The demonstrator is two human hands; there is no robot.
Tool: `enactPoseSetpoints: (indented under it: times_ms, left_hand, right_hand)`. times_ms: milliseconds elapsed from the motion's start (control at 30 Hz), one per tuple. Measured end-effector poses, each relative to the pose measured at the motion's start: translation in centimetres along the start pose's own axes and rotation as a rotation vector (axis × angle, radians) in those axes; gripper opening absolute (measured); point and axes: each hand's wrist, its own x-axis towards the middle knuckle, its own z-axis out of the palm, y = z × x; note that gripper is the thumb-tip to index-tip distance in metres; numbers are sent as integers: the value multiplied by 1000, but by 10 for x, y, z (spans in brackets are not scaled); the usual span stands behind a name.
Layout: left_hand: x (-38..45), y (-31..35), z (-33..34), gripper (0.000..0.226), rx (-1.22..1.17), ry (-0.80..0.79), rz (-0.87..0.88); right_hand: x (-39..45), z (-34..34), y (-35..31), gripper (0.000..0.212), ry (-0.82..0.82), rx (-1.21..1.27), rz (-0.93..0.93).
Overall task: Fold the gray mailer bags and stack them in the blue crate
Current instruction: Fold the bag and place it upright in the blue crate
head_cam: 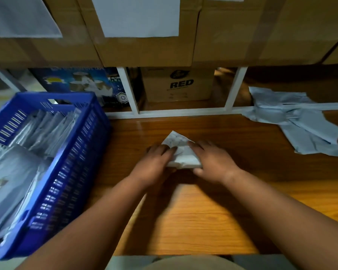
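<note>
Mailer bag half folded between both hands on the table

Mailer bag (180, 151) lies on the wooden table (232, 191), about mid-table, right of the blue crate (74, 152) and well apart from the loose bags (299, 121) at the far right. It is already a small, thick, pale bundle with creased faces. One corner sticks out on the far side, so it points away from the person; its broad edge is the near one, running left to right between the hands. The long axis looks to run near to far, though blur and the covering fingers make that uncertain

Left hand (156, 164) rests over the left part of the bundle, fingers fairly straight and laid across it. Right hand (213, 162) covers the right part, fingers spread on top and the thumb by the near right corner. Both seem to press flat rather than pinch; whether any fingertip curls under an edge I cannot tell

I judge the bag light, thin, soft and slick, with some spring: the folds will likely open if pressure lifts. A sensible hold is a pinch across the near folded edge, thumb under and fingers on top, clamping all layers together

Crate already holds many folded bags (41, 129), standing on edge at its far end and lying flat nearer
</note>
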Motion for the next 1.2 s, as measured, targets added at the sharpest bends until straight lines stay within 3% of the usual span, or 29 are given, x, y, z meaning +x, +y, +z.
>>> enactPoseSetpoints:
  times_ms: [233, 367, 800, 1000, 1200]
  left_hand:
    - [-102, 28, 48, 70, 10, -9, 44]
    - [-130, 39, 72, 78, 66, -27, -52]
    - [-105, 45, 68, 85, 142, -136, -185]
    - [-115, 30, 52, 71, 94, 22, -335]
    - [-93, 29, 59, 74, 18, 8, -405]
  right_hand:
    - [-93, 62, -39, 87, -25, 8, -108]
    - [-109, 79, -37, 87, -34, 14, -129]
    - [-71, 59, -2, 91, -97, -70, -235]
    - [-72, 37, -47, 75, 43, 11, -235]
    - [-32, 47, -99, 72, 14, -59, -168]
